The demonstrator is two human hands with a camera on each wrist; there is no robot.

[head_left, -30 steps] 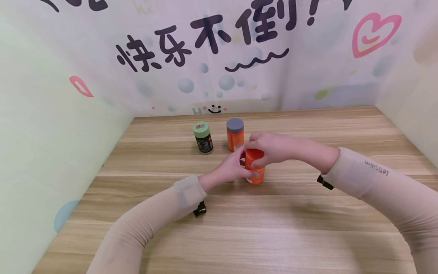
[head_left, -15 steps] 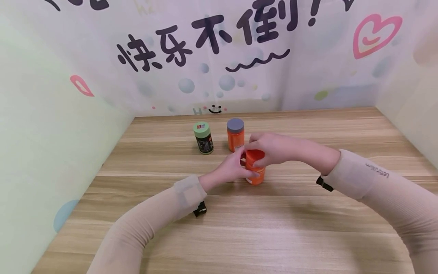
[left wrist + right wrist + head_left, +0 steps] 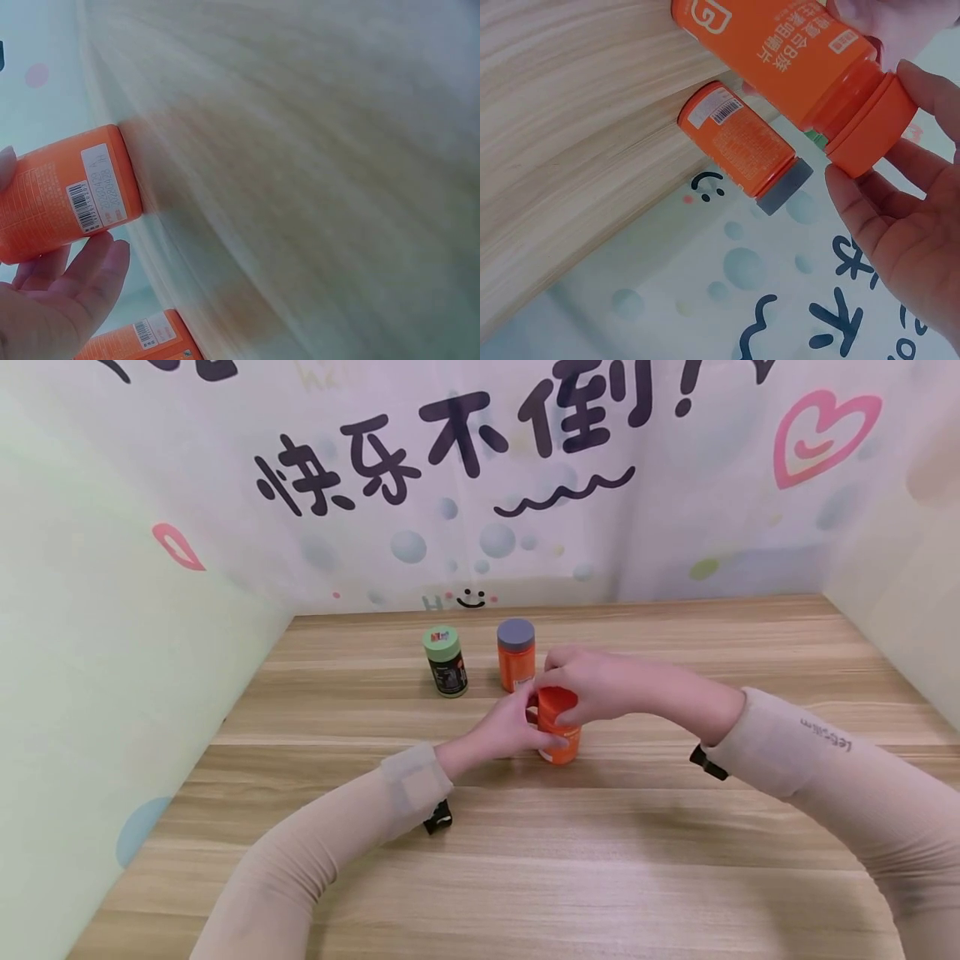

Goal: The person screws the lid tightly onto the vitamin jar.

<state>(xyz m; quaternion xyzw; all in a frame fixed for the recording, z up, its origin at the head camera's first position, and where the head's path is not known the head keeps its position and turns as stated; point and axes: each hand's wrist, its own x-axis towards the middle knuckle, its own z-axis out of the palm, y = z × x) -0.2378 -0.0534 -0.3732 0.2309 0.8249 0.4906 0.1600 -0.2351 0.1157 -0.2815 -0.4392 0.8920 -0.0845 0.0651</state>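
Note:
An orange bottle [image 3: 562, 742] with white print stands upright on the wooden table, between both hands. My left hand [image 3: 510, 727] holds its body from the left, thumb in front. From above and the right, my right hand [image 3: 596, 683] grips the orange cap [image 3: 874, 126] between thumb and fingers. In the right wrist view, a strip of the bottle's neck shows below the cap; whether the cap is loose I cannot tell. The left wrist view shows the bottle's barcode label [image 3: 94, 191], with fingers [image 3: 94, 274] curled against its side.
Just behind stands a second orange bottle [image 3: 516, 668] with a grey cap [image 3: 515, 634], close to my left fingertips. Left of it is a black bottle [image 3: 448, 678] with a green cap [image 3: 441, 643]. A printed cloth wall [image 3: 360, 560] rises along the table's back edge.
Almost nothing differs. My right hand and wrist have shifted very slightly at the cap; the left hand and all the bottles stay in place.

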